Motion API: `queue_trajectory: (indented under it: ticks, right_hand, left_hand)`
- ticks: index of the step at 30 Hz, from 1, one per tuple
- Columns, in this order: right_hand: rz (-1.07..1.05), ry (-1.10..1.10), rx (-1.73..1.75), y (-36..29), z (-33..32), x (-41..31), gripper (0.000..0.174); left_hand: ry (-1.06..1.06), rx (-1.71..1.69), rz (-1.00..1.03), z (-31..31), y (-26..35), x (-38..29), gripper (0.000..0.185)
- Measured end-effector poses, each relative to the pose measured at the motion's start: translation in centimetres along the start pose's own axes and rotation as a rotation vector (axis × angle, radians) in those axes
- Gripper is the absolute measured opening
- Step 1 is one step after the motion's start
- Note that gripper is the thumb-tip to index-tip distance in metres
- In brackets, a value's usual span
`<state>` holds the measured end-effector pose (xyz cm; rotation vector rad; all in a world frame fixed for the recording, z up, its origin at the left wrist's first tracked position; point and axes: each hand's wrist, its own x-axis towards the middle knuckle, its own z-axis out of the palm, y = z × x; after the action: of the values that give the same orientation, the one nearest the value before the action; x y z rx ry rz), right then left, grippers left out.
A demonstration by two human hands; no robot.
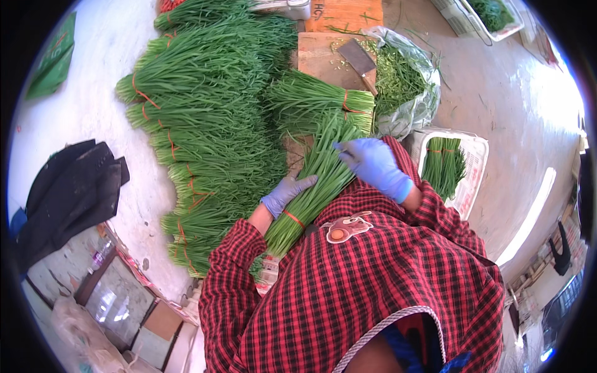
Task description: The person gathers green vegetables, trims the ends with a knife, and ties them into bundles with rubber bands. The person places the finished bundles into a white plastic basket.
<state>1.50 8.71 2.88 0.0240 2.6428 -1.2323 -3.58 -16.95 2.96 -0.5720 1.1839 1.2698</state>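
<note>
A bundle of green Chinese chives (313,196), bound with an orange band near its pale stem end, lies slantwise across my lap. My left hand (290,192), in a blue-violet glove, grips the bundle just above the band, thumb on top. Over the leafy upper part is my right hand (368,161), gloved too, its fingers bent at the leaves; whether they pinch any leaves cannot be told. Beyond them, banded chives (322,100) rest with their cut ends to the right, beside a wooden board (322,56) that carries a cleaver (357,57).
A long heap of banded chives (214,121) spreads along the left. Right of the board stands a clear plastic bag (431,88) of trimmings. A white plastic basket (478,163) with chive bundles is at my right; another basket (459,21) stands farther off. Dark cloth (74,196) lies far left.
</note>
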Motion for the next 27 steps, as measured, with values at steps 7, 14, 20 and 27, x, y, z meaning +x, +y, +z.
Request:
queue_trajectory:
  ticks: [7,14,20,27]
  right_hand:
    - [-0.181,-0.519,-0.076,0.6,5.3,-3.5,0.064]
    - [-0.131,-0.648,-0.038,-0.4,4.3,-3.6,0.071]
    - [-0.059,-0.520,0.073,-0.8,3.9,-2.7,0.057]
    - [0.095,-0.080,0.162,1.4,5.6,-1.9,0.035]
  left_hand:
    - [0.233,-0.003,0.061,-2.8,-2.8,0.2,0.048]
    - [0.345,-0.072,0.228,-3.8,-4.6,-1.8,0.034]
    - [0.358,-0.071,0.294,-2.7,-4.4,-3.0,0.033]
    - [0.327,0.043,0.260,-2.0,-4.1,-2.6,0.044]
